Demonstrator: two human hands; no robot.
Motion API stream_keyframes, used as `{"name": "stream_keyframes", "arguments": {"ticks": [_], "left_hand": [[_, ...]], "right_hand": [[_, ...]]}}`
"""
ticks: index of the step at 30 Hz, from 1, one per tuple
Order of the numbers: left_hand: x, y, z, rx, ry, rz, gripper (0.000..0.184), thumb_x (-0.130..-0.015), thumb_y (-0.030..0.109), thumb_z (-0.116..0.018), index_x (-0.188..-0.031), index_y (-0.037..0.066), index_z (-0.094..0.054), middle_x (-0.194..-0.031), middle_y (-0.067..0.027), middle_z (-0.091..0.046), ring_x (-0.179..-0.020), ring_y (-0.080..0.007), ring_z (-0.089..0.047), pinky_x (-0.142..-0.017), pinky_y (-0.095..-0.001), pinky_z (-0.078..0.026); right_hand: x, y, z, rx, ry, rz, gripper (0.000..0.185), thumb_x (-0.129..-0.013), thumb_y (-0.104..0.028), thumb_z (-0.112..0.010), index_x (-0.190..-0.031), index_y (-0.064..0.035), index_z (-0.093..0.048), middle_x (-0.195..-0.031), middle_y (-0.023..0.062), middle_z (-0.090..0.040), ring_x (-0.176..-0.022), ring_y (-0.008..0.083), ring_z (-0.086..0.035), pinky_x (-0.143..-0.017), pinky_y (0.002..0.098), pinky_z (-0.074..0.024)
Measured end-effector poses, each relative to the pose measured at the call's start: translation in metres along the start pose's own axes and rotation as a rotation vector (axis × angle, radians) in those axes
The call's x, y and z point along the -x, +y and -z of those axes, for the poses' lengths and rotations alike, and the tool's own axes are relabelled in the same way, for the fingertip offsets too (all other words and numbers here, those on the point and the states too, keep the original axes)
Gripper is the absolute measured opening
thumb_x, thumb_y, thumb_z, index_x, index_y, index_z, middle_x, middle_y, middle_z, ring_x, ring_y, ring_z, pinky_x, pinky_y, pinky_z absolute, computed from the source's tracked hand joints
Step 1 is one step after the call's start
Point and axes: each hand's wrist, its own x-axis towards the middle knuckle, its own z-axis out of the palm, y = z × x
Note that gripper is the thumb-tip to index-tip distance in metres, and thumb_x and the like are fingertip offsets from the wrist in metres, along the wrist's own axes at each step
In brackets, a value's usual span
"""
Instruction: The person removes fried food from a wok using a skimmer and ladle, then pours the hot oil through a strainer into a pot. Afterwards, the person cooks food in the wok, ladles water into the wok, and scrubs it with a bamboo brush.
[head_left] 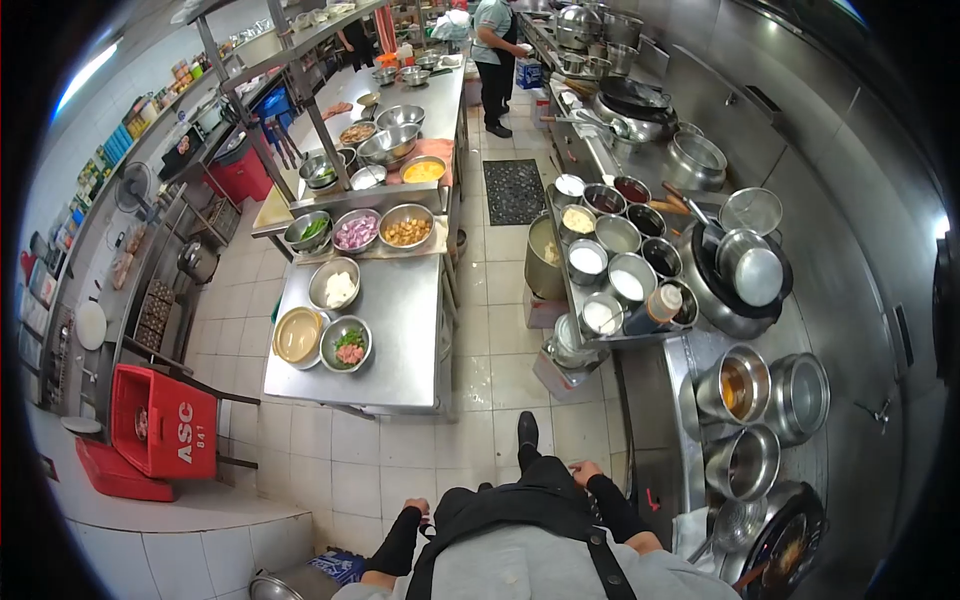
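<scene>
Both arms hang low beside the black apron, with black sleeves over the forearms. My left hand is loosely curled at the apron's left side, and no object shows in it. On the other side, my right hand has its fingers a little apart and holds nothing that I can see. Ahead of the left hand is the steel table, bearing a bowl of greens and pink meat, a beige bowl and a bowl of white food. Neither hand touches these.
Seasoning pots crowd the right-hand counter beside a wok. Steel pots stand nearer. A co-worker stands far up the tiled aisle, beyond a black mat. A red bin is at left.
</scene>
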Motion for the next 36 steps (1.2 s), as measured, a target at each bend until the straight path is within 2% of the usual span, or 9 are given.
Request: {"name": "stream_keyframes", "arguments": {"ticks": [1,7,11,14,24,28,29,31,36], "left_hand": [[-0.007,0.006,0.002,-0.671,0.037,-0.251,0.022,-0.087,0.028,-0.063,-0.090,0.010,-0.074,-0.084,-0.0094,-0.073,-0.081,-0.0180,-0.071,-0.069,-0.0338,-0.057],[0.022,0.099,0.013,-0.943,0.061,-0.380,0.027,-0.083,0.039,-0.063,-0.101,0.023,-0.075,-0.101,-0.0099,-0.071,-0.095,-0.0277,-0.068,-0.088,-0.0370,-0.052],[0.016,0.182,0.013,0.452,-0.012,0.084,0.010,-0.082,0.012,-0.059,-0.083,0.003,-0.062,-0.073,-0.0127,-0.063,-0.071,-0.0269,-0.068,-0.057,-0.0395,-0.058],[0.000,0.256,0.019,0.210,0.025,-0.033,0.010,-0.078,0.007,-0.056,-0.082,0.000,-0.062,-0.075,-0.0144,-0.065,-0.064,-0.0257,-0.067,-0.054,-0.0377,-0.057],[-0.013,0.415,-0.017,-0.027,0.038,-0.434,0.023,-0.076,0.014,-0.050,-0.083,0.002,-0.070,-0.067,-0.0135,-0.066,-0.057,-0.0226,-0.065,-0.054,-0.0346,-0.055],[-0.009,0.422,-0.020,-0.214,-0.016,-0.409,0.041,-0.081,0.011,-0.059,-0.122,0.007,-0.063,-0.086,-0.0119,-0.069,-0.069,-0.0208,-0.067,-0.059,-0.0351,-0.057],[-0.041,0.406,-0.026,-0.409,0.044,-0.560,0.038,-0.082,0.011,-0.058,-0.119,0.006,-0.063,-0.086,-0.0127,-0.070,-0.070,-0.0209,-0.068,-0.060,-0.0346,-0.057],[-0.033,0.391,-0.020,-0.283,-0.010,-0.392,0.035,-0.081,0.011,-0.058,-0.114,0.004,-0.065,-0.083,-0.0131,-0.069,-0.069,-0.0217,-0.068,-0.058,-0.0353,-0.058],[-0.027,0.345,-0.010,-0.249,0.019,-0.194,0.023,-0.077,0.013,-0.058,-0.093,0.000,-0.068,-0.075,-0.0142,-0.068,-0.063,-0.0235,-0.068,-0.056,-0.0370,-0.058]], "right_hand": [[-0.016,0.015,-0.003,0.025,0.017,0.017,0.034,-0.076,-0.026,-0.065,-0.106,-0.0119,-0.073,-0.087,0.0142,-0.072,-0.088,0.0280,-0.070,-0.085,0.0336,-0.0534],[-0.043,0.018,0.059,-0.266,-0.132,-0.299,0.039,-0.072,-0.032,-0.075,-0.107,-0.0154,-0.073,-0.086,0.0085,-0.073,-0.069,0.0200,-0.070,-0.066,0.0337,-0.0590],[-0.074,0.020,0.096,-0.353,-0.142,-0.368,0.029,-0.080,-0.016,-0.066,-0.108,-0.0151,-0.073,-0.083,0.0075,-0.072,-0.063,0.0197,-0.069,-0.058,0.0350,-0.0588],[-0.134,0.055,0.099,-0.298,-0.174,-0.343,0.039,-0.079,0.002,-0.055,-0.111,-0.0127,-0.071,-0.087,0.0122,-0.072,-0.067,0.0206,-0.070,-0.060,0.0340,-0.0608],[-0.148,0.003,0.175,-0.581,0.002,-0.319,0.036,-0.083,-0.001,-0.050,-0.111,-0.0123,-0.069,-0.079,0.0035,-0.067,-0.056,0.0140,-0.061,-0.052,0.0322,-0.0537],[-0.142,0.022,0.138,-0.459,-0.058,-0.301,0.029,-0.083,-0.008,-0.055,-0.105,-0.0125,-0.072,-0.084,0.0087,-0.071,-0.067,0.0198,-0.067,-0.062,0.0369,-0.0566],[-0.131,0.020,0.135,-0.381,-0.040,-0.275,0.026,-0.081,-0.010,-0.058,-0.102,-0.0125,-0.073,-0.085,0.0109,-0.072,-0.072,0.0221,-0.069,-0.064,0.0380,-0.0575],[-0.133,0.044,0.112,-0.091,0.032,-0.142,0.024,-0.079,-0.016,-0.062,-0.100,-0.0122,-0.074,-0.097,0.0164,-0.071,-0.088,0.0303,-0.070,-0.080,0.0404,-0.0564],[-0.125,0.077,0.079,-0.053,-0.006,-0.262,0.026,-0.079,-0.022,-0.064,-0.103,-0.0134,-0.073,-0.101,0.0166,-0.070,-0.095,0.0331,-0.067,-0.087,0.0407,-0.0539]]}}
